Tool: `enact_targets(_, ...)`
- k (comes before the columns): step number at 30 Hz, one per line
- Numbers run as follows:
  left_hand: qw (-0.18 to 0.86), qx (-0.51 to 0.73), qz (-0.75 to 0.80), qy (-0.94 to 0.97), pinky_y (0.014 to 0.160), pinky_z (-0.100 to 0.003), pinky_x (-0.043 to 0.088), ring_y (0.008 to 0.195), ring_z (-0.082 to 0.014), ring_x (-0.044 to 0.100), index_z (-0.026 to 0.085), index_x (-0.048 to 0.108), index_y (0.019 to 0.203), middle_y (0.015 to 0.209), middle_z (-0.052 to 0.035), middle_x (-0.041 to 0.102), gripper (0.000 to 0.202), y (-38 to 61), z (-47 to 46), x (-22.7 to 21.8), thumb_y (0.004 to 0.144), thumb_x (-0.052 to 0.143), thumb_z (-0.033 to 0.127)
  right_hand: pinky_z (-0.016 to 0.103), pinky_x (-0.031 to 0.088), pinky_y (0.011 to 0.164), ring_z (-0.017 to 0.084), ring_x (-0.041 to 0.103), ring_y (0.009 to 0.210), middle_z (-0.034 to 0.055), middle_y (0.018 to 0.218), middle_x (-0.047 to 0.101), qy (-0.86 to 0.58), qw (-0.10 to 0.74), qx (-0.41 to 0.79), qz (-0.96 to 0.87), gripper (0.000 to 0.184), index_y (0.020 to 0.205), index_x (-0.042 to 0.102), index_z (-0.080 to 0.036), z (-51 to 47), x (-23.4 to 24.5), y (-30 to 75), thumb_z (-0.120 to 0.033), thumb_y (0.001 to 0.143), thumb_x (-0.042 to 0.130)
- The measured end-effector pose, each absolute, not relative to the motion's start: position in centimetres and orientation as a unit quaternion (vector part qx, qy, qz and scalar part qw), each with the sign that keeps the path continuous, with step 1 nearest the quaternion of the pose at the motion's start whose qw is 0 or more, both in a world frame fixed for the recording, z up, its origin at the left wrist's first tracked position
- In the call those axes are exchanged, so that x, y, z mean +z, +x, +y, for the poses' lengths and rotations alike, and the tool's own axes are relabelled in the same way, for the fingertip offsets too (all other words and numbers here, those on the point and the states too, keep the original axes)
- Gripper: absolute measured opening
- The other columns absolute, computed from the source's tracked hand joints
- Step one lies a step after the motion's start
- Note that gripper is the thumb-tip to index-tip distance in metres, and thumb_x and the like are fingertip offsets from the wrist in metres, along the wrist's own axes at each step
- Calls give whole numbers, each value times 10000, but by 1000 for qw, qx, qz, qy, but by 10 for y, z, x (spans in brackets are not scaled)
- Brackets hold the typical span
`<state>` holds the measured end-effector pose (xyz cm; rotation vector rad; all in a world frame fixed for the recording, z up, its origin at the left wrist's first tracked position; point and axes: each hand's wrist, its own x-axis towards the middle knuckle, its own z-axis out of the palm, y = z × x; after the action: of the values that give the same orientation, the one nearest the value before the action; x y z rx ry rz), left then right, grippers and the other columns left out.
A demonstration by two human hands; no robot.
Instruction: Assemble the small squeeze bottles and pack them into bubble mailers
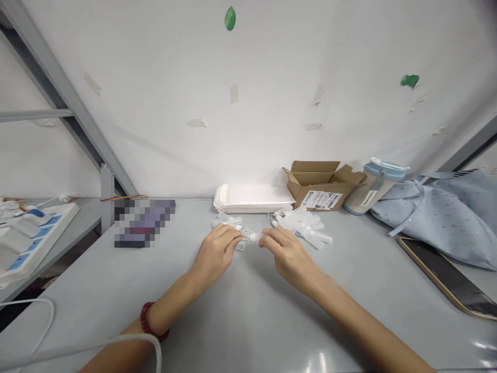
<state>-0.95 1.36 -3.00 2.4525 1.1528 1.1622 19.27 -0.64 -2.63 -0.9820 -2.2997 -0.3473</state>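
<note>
Head view | frame centre: left hand pinches thin loop, right hand grips white tube | opposed hold, likely for steadiness

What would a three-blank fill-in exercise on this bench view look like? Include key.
1. A red bracelet circles the person's ____ wrist.
2. Compared with the left hand, the ____ hand is nearer the larger heap of translucent pieces.
3. Between the stack of white packets and the blue-lidded tumbler stands an open box made of ____.

Missing: left; right; cardboard.
</note>
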Motion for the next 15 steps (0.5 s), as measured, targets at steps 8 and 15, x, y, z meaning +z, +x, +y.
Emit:
enact_targets(8, 95, 386, 378, 836, 708, -319, 447, 778, -179, 537, 191, 592, 824, 791, -42, 615, 193, -9, 14, -33, 895, 418, 150, 284, 338, 645, 179, 462, 743, 86, 926, 601, -364, 297, -176, -865, 341, 833, 560, -181, -9, -26, 190, 56, 819, 315)
enact_targets(15, 100, 381, 367, 843, 696, -310, 442, 768, -174, 527, 182, 579, 809, 784, -41, 606, 181, -6, 10, -34, 872, 429, 103, 280, 386, 632, 173, 444, 714, 92, 879, 597, -351, 302, -178, -868, 335, 800, 560, -170, -10, -28, 188, 28, 853, 295)
